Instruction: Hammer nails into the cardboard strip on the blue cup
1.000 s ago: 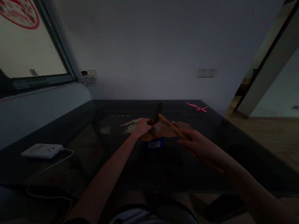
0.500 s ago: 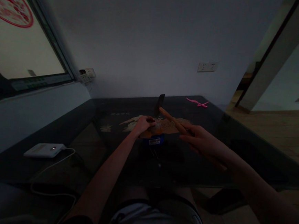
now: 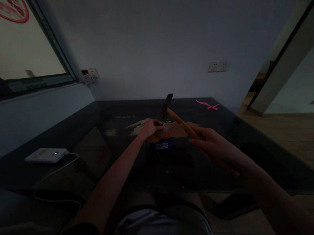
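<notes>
My right hand [image 3: 212,141] is wrapped round the wooden handle of a hammer [image 3: 182,122]. The dark hammer head stands raised just above a thin brown sheet [image 3: 178,130], which looks dotted with small holes. That sheet rests over a round blue tin [image 3: 164,145] with a white label. On the left part of the sheet, my left hand [image 3: 152,128] is closed, with thumb and fingertips pinched together near the hammer head. What those fingertips pinch is too small and dark to make out.
A white phone or power bank [image 3: 46,155] with a white cable [image 3: 57,169] lies on the left of the dark glossy table [image 3: 131,166]. A pink ribbon-like item [image 3: 209,105] lies at the far right corner. Wall sockets [image 3: 218,66] are behind the table.
The hammer head stays raised over the sheet with little movement. Both hands keep their places, and the whole view has shifted slightly.
</notes>
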`<state>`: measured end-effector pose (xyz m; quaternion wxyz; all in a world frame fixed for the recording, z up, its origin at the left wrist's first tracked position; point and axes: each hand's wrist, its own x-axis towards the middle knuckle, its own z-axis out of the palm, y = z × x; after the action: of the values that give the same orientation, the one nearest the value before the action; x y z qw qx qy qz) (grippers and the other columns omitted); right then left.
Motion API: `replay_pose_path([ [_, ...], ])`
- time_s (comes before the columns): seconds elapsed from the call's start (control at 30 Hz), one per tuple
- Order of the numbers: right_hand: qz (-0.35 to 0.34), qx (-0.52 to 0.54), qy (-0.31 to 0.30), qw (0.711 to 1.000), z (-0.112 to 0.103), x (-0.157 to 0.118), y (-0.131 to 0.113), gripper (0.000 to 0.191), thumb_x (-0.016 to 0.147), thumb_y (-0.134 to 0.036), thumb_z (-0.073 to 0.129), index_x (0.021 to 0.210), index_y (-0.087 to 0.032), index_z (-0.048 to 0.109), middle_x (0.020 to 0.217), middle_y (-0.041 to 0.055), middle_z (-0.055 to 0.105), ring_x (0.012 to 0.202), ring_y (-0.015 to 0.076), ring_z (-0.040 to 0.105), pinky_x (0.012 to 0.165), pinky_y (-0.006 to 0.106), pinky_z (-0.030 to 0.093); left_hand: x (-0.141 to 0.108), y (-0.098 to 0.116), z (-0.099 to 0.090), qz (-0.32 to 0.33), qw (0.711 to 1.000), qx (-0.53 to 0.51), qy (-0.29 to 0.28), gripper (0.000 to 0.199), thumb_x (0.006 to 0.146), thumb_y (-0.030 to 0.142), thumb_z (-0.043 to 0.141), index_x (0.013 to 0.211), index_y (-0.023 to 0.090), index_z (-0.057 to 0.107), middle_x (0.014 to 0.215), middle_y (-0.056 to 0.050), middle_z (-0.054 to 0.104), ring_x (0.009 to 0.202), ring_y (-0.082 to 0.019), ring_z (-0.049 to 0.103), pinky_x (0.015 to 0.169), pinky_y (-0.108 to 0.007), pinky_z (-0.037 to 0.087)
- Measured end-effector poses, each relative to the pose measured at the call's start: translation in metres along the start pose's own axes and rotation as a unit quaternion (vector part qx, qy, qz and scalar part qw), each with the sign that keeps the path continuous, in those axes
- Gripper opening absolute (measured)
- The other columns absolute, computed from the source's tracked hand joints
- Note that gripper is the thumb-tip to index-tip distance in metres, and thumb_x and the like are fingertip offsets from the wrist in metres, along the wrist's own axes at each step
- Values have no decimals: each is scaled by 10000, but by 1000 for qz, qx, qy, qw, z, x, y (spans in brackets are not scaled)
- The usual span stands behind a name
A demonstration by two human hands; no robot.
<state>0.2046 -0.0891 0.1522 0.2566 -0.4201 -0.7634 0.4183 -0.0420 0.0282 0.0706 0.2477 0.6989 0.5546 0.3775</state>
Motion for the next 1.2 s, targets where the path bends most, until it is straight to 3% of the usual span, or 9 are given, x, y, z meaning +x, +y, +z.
replay_pose_path([
  [0.2, 13, -32, -19, 999, 4, 7, 14, 416, 790, -245, 538, 1190, -128, 539, 542, -73, 440, 361, 51, 413, 321, 155, 333, -1, 2, -2, -4, 1000, 18, 12, 201, 674, 232, 683, 846, 132, 713, 837, -69, 706, 746, -181, 626, 712, -287, 473],
  [0.43, -12, -29, 14, 999, 4, 1, 5, 444, 801, -267, 530, 1226, -142, 519, 584, -55, 490, 379, 59, 415, 348, 173, 350, -1, -1, 1, -9, 1000, -3, 22, 170, 690, 280, 669, 774, 136, 702, 787, -57, 703, 705, -162, 620, 677, -267, 466],
  [0.6, 13, -42, -6, 999, 10, 7, 15, 401, 780, -247, 536, 1165, -138, 555, 553, -64, 464, 364, 62, 405, 332, 173, 332, 1, -3, 0, -14, 1000, 11, 15, 177, 679, 240, 669, 809, 126, 706, 796, -57, 704, 705, -170, 621, 646, -258, 457],
  [0.73, -27, -49, 22, 998, 9, 5, 13, 384, 767, -261, 557, 1134, -152, 588, 647, -25, 550, 490, 96, 492, 422, 191, 391, 1, -1, 1, -14, 1000, 0, 14, 189, 703, 273, 652, 800, 120, 705, 789, -63, 704, 686, -162, 614, 631, -250, 453],
  [0.93, -43, -50, 27, 997, 12, 5, 16, 399, 778, -290, 550, 1151, -151, 580, 707, -8, 584, 509, 102, 503, 430, 196, 386, 1, -3, 2, -8, 1000, -1, 20, 156, 701, 256, 657, 772, 125, 699, 768, -57, 702, 689, -162, 617, 636, -255, 459],
  [1.03, -28, -47, 21, 998, 15, 6, 20, 412, 777, -264, 548, 1166, -128, 576, 618, -25, 552, 448, 92, 472, 413, 196, 375, 2, -5, 1, -4, 1000, 2, 12, 182, 682, 210, 667, 841, 129, 703, 831, -67, 709, 729, -171, 629, 652, -258, 467],
  [1.2, -2, -38, 19, 999, 10, -1, 11, 471, 801, -290, 527, 1239, -115, 512, 525, -70, 446, 358, 78, 411, 344, 191, 331, 1, -5, 1, 8, 1000, 4, 8, 189, 710, 270, 655, 827, 131, 705, 824, -70, 706, 728, -172, 631, 670, -268, 468],
])
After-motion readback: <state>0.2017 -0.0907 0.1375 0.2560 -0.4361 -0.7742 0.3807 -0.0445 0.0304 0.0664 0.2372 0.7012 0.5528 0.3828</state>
